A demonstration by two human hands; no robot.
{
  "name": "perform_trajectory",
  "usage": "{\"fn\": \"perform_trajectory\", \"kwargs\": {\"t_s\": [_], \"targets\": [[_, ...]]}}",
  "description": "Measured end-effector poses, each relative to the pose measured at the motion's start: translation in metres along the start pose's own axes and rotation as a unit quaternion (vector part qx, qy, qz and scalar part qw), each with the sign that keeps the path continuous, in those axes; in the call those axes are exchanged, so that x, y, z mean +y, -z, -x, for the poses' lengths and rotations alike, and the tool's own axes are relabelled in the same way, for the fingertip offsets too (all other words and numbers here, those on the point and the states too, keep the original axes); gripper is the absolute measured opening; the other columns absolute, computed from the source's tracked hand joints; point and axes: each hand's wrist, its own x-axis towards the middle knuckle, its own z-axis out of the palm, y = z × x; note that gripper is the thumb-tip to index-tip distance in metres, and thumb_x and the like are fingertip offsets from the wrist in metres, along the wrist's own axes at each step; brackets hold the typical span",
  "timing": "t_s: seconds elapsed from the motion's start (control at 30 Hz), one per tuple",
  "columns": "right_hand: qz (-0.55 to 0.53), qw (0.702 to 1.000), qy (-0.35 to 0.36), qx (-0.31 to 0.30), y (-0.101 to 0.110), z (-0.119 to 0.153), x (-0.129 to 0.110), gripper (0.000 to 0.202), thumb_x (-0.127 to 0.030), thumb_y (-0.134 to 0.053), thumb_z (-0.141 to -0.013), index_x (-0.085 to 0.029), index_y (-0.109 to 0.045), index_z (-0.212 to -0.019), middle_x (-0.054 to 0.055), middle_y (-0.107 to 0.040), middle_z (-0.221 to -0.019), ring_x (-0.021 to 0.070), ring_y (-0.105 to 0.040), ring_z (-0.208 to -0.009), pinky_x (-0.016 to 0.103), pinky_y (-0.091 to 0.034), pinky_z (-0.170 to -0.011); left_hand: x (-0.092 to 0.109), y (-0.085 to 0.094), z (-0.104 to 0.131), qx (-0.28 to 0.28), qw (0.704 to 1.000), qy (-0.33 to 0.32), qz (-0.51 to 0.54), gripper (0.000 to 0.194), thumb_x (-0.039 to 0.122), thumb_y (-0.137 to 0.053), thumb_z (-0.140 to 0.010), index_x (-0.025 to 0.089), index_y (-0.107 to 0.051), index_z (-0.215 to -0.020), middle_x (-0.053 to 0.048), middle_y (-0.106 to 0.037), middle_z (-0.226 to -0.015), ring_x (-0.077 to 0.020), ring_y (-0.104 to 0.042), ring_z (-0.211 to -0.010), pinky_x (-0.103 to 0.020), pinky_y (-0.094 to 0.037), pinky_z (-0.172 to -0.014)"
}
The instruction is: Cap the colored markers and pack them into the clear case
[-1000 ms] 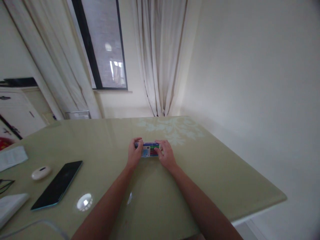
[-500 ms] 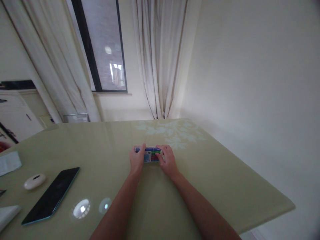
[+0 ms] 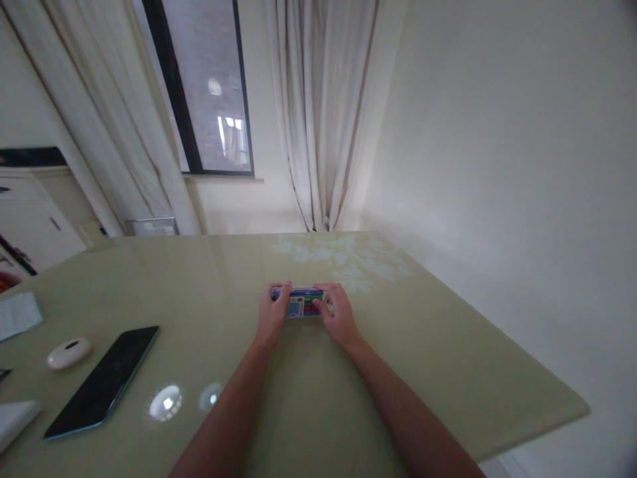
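A small clear pack of coloured pens (image 3: 303, 305), with blue, green and red strips and a pale label, is held lengthwise in both hands, at the middle of the table. My left hand (image 3: 273, 314) is closed around its left end, the thumb lying over the top face. On the right end, my right hand (image 3: 340, 313) grips with the thumb in front and the fingers over the upper edge. Each hand hides its own end of the pack. Whether the pack touches the tabletop I cannot tell.
The pale green table (image 3: 428, 372) has its right edge along the wall. At left lie a dark tablet (image 3: 103, 384), a white oval object (image 3: 68, 354), a pale folded sheet (image 3: 18, 315) and a white object (image 3: 17, 421) cut off by the frame. Curtains (image 3: 321, 119) hang beyond.
The head view has shifted slightly, so the table and pack sit a little higher in the picture. Both hands keep their hold, and the right thumb sits slightly farther right on the pack.
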Motion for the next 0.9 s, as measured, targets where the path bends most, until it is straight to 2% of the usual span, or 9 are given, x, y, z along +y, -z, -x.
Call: {"fn": "perform_trajectory", "kwargs": {"t_s": [0.17, 0.27, 0.4, 0.53, 0.63, 0.8, 0.9], "targets": [[-0.041, 0.998, -0.039, 0.002, 0.009, 0.001, 0.006, 0.03, -0.028, -0.058, -0.096, -0.031, -0.062, -0.125, 0.008, -0.061, -0.123, 0.0264, -0.057, -0.115, 0.045, -0.054, -0.095, -0.003, 0.007, 0.01, -0.072, 0.996, -0.036, -0.026, 0.052, 0.057, -0.083, -0.067, 0.017, -0.07, -0.097, -0.003, -0.073, -0.082, -0.0187, -0.069, -0.072, -0.028, -0.057, -0.066], [-0.061, 0.997, -0.049, 0.007, 0.014, 0.001, 0.008, 0.029, -0.031, -0.058, -0.095, -0.029, -0.062, -0.124, 0.008, -0.059, -0.126, 0.0263, -0.057, -0.12, 0.046, -0.052, -0.1, -0.003, 0.002, 0.017, -0.087, 0.994, -0.052, -0.038, 0.047, 0.053, -0.082, -0.07, 0.017, -0.073, -0.099, -0.005, -0.076, -0.087, -0.0204, -0.07, -0.078, -0.029, -0.057, -0.07], [-0.065, 0.994, -0.073, 0.051, 0.012, 0.0, 0.008, 0.035, -0.045, -0.061, -0.094, -0.026, -0.061, -0.124, 0.012, -0.054, -0.134, 0.0293, -0.048, -0.134, 0.052, -0.037, -0.117, 0.001, -0.009, 0.028, -0.1, 0.988, -0.095, -0.074, 0.039, 0.046, -0.08, -0.075, 0.018, -0.075, -0.102, -0.006, -0.078, -0.093, -0.022, -0.072, -0.084, -0.032, -0.056, -0.078], [-0.058, 0.988, -0.123, 0.079, 0.003, 0.001, 0.009, 0.056, -0.058, -0.069, -0.086, -0.026, -0.058, -0.131, 0.014, -0.046, -0.141, 0.0334, -0.037, -0.142, 0.056, -0.028, -0.121, 0.005, -0.013, 0.036, -0.121, 0.979, -0.129, -0.107, 0.032, 0.043, -0.076, -0.08, 0.02, -0.074, -0.103, -0.005, -0.079, -0.092, -0.022, -0.073, -0.083, -0.031, -0.056, -0.077], [-0.053, 0.984, -0.142, 0.091, -0.002, 0.002, 0.01, 0.07, -0.058, -0.079, -0.076, -0.028, -0.054, -0.134, 0.014, -0.043, -0.143, 0.035, -0.035, -0.142, 0.058, -0.028, -0.12, 0.003, -0.011, 0.038, -0.135, 0.973, -0.147, -0.117, 0.027, 0.04, -0.072, -0.084, 0.022, -0.071, -0.104, -0.004, -0.078, -0.092, -0.0216, -0.072, -0.084, -0.031, -0.055, -0.076], [-0.083, 0.98, -0.164, 0.078, 0.0, 0.002, 0.014, 0.077, -0.052, -0.086, -0.069, -0.029, -0.053, -0.135, 0.012, -0.045, -0.141, 0.0339, -0.041, -0.136, 0.056, -0.032, -0.118, -0.004, -0.012, 0.038, -0.155, 0.965, -0.168, -0.127, 0.022, 0.036, -0.066, -0.089, 0.023, -0.066, -0.107, -0.004, -0.077, -0.094, -0.0195, -0.071, -0.084, -0.028, -0.053, -0.076], [-0.101, 0.972, -0.196, 0.078, -0.002, 0.003, 0.02, 0.095, -0.049, -0.088, -0.068, -0.03, -0.041, -0.148, 0.013, -0.042, -0.146, 0.034, -0.042, -0.137, 0.054, -0.037, -0.116, -0.007, -0.013, 0.037, -0.166, 0.96, -0.182, -0.137, 0.021, 0.034, -0.065, -0.091, 0.023, -0.064, -0.108, -0.004, -0.076, -0.094, -0.0189, -0.071, -0.084, -0.028, -0.052, -0.076]]}}
